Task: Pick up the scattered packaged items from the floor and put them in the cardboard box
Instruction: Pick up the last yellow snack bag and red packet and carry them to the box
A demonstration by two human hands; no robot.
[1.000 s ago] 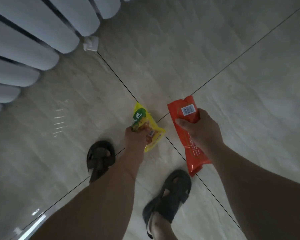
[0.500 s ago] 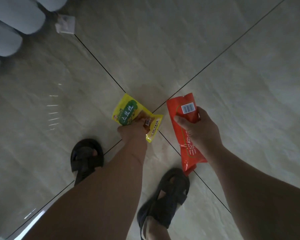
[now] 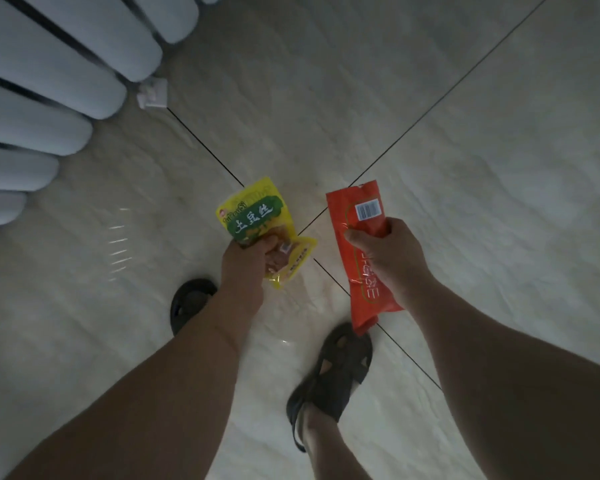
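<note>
Packets are both lifted off the floor (image 3: pixel 430 150): left hand (image 3: pixel 245 261) clutches the yellow packet (image 3: pixel 253 216), right hand (image 3: pixel 392 258) the red packet (image 3: pixel 361 216). Box unseen; carry them firmly, avoid crushing.

The floor (image 3: pixel 430 98) is laid in large, glossy, pale beige tiles with a faint marbled grain, and thin dark grout lines (image 3: pixel 205 150) cross near the middle of the view. White rounded slats (image 3: pixel 49 81), like radiator fins, fan out across the upper left corner, with a small white bracket (image 3: pixel 152 94) on the floor at their foot. The light is dim, with short bright streaks (image 3: pixel 118 244) reflected on the tiles at left.
</note>
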